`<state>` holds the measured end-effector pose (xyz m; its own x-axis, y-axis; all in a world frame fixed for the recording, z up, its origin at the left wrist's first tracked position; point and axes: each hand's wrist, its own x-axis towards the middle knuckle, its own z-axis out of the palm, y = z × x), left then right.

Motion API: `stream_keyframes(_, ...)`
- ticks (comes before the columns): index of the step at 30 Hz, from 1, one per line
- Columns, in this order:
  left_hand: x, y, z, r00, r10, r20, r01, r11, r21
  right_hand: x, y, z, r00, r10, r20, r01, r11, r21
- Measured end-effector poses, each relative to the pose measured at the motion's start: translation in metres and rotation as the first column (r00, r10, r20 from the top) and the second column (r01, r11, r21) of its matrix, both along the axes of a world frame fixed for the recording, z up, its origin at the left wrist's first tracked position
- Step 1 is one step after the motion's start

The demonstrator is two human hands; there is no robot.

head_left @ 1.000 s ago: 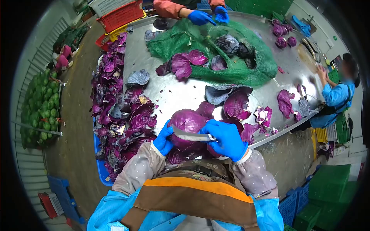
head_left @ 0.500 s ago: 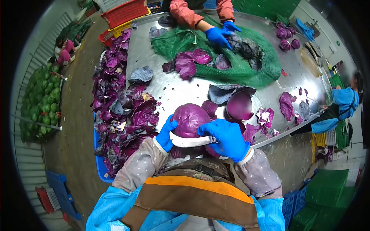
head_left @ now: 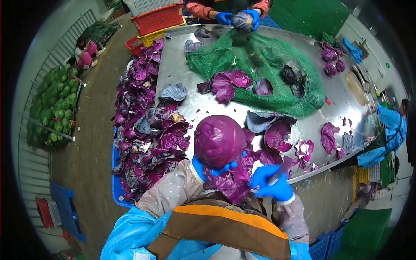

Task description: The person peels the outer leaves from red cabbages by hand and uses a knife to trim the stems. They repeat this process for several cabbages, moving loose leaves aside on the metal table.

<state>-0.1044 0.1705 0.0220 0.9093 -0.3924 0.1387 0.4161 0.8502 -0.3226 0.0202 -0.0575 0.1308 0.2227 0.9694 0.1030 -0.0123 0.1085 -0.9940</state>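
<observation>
My left hand [head_left: 199,168], in a blue glove, supports a round red cabbage [head_left: 219,141] from below, with its fingers curled under the head. To the right, my blue-gloved right hand [head_left: 272,183] is closed and smeared by motion, gripping a knife [head_left: 274,177] whose blade is blurred. Loose purple cabbage leaves [head_left: 234,185] lie between and below my hands, close to my apron. Just beyond the held cabbage, a dark outer leaf [head_left: 261,121] and a cupped purple leaf [head_left: 278,135] rest on the metal table [head_left: 203,102].
At left, a blue bin [head_left: 116,189] overflows with cabbage leaves [head_left: 141,104]. A green mesh sack [head_left: 277,97] spreads over the table, with cabbages and leaves on it. Across the table, a co-worker's gloved hands [head_left: 253,18] hold a dark cabbage [head_left: 242,22]. Stacked crates [head_left: 157,19] stand at far left.
My right hand has drawn the knife away from the cabbage, right and toward me. The cabbage sits turned on my left hand; leaves now show below it. The co-worker has lifted a cabbage off the sack.
</observation>
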Motion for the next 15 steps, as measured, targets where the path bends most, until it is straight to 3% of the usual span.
stream_keyframes(1,0.002,-0.003,-0.002,0.996,-0.062,0.059,0.065,0.997,-0.049,0.010,0.001,-0.003,0.954,-0.201,-0.223,0.211,0.977,0.024)
stream_keyframes(2,0.003,-0.007,-0.001,0.996,-0.070,0.064,0.073,0.996,-0.047,0.020,0.002,-0.006,0.828,-0.367,-0.423,0.423,0.905,0.043)
stream_keyframes(4,0.003,-0.019,0.005,1.000,0.002,0.009,-0.003,1.000,0.028,0.026,0.016,-0.027,0.824,-0.301,-0.480,0.315,0.948,-0.053)
stream_keyframes(6,0.001,-0.028,0.020,0.983,0.148,-0.106,-0.124,0.970,0.209,0.018,0.021,-0.068,0.771,-0.258,-0.583,0.198,0.966,-0.165)
stream_keyframes(8,-0.008,-0.024,0.046,0.944,0.271,-0.187,-0.167,0.884,0.437,0.007,0.020,-0.059,0.718,-0.142,-0.682,0.093,0.990,-0.107)
stream_keyframes(10,-0.020,-0.022,0.072,0.931,0.303,-0.205,-0.121,0.785,0.608,-0.014,0.023,-0.081,0.510,-0.226,-0.830,0.204,0.969,-0.138)
stream_keyframes(11,-0.024,-0.021,0.069,0.948,0.283,-0.145,-0.103,0.707,0.700,-0.013,0.021,-0.100,0.431,-0.155,-0.889,0.155,0.983,-0.096)
stream_keyframes(15,-0.039,-0.029,0.042,0.913,0.392,-0.116,-0.103,0.495,0.863,-0.014,0.030,-0.053,0.496,-0.104,-0.862,0.199,0.980,-0.004)
